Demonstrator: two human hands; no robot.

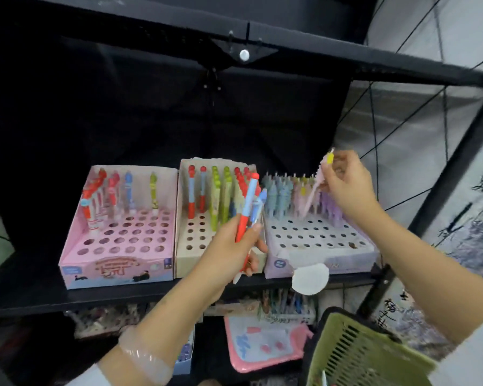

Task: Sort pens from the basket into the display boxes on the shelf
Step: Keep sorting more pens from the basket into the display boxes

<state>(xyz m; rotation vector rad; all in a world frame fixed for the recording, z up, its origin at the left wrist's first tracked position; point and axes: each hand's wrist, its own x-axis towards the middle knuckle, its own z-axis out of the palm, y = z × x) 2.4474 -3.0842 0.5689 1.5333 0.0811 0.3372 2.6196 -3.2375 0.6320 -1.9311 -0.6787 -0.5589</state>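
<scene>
In the head view, a bundle of red and blue pens (248, 211) is gripped in the left hand (229, 253), held up in front of the beige display box (183, 257). A pale pink pen (314, 188) is pinched by the right hand (346, 185), tilted, its lower end down among the pens standing in the lilac display box (354, 256). The pink display box (115, 270) stands well left of both hands on the black shelf (39, 298). The green basket (365, 355) is seen low, under the right forearm.
</scene>
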